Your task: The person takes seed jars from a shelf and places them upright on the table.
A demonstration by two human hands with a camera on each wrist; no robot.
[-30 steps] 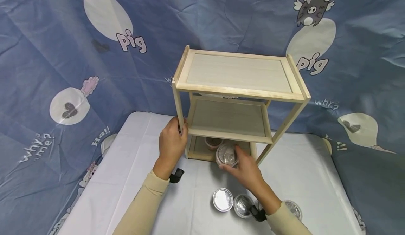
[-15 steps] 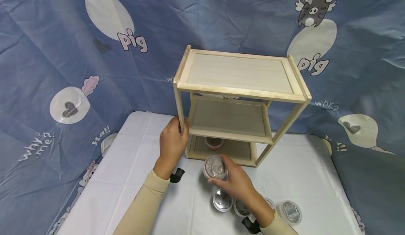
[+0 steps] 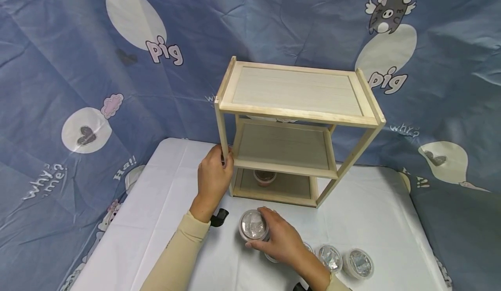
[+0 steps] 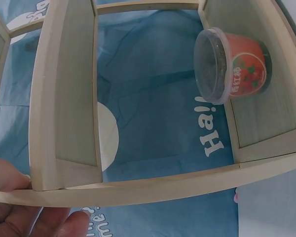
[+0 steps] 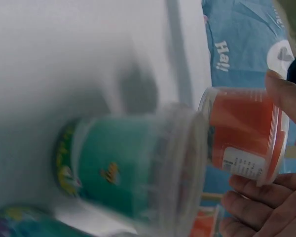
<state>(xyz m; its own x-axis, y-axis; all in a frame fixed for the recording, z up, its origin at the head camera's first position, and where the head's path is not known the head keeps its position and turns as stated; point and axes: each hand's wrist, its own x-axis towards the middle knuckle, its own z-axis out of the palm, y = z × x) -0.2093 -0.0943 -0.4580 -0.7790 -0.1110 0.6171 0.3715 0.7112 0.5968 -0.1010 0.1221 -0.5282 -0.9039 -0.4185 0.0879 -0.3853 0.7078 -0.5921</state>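
My left hand [image 3: 213, 175] grips the front left post of a wooden shelf rack [image 3: 295, 90], fingers curled round the wood. In the right hand [image 3: 283, 241] is a round plastic cup [image 3: 252, 224] with a clear lid, held between thumb and fingers over the cloth in front of the rack. The right wrist view shows orange-red sides and a white sticker on that held cup [image 5: 241, 131]. Another lidded cup [image 4: 244, 66], with a red tomato label, stands on the rack's bottom shelf near its left end.
Several more lidded cups stand at the front right, among them one [image 3: 330, 258] beside another [image 3: 359, 263]; the right hand partly hides others. A green-labelled cup [image 5: 123, 168] looms blurred in the right wrist view. Blue printed cloth [image 3: 188, 30] hangs behind the white-covered table [image 3: 156, 204].
My right hand has brought the cup away from the bottom shelf's front edge, toward me and to the left. The left hand has stayed on the post.
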